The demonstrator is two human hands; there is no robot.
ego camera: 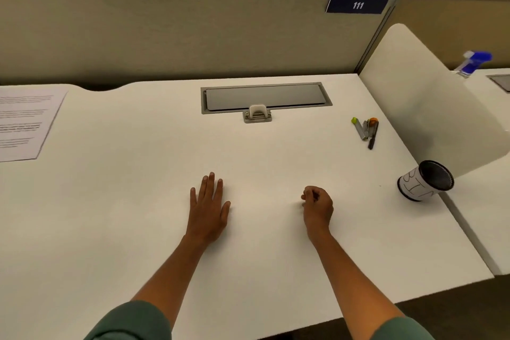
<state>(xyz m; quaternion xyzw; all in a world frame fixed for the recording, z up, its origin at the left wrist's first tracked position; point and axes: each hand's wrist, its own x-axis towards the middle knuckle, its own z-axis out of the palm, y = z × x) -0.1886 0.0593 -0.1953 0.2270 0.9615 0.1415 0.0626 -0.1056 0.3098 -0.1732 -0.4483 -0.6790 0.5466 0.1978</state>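
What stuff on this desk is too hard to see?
All in the head view:
Paper: print blurred, left edge cuts it off.
Spray bottle: blurry, bottom hidden behind the white divider.
Pens: too small and bunched to count.
Right hand: curled fingers hide the palm.

A blue sign (357,5) reads "111"; the mesh cup (425,181) reads "BIN".

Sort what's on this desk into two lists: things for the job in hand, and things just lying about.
Job in hand, probably:
left hand, flat on the desk
right hand, fingers curled
pens
mesh cup, lying on its side

Lying about:
printed sheet
spray bottle
cable hatch
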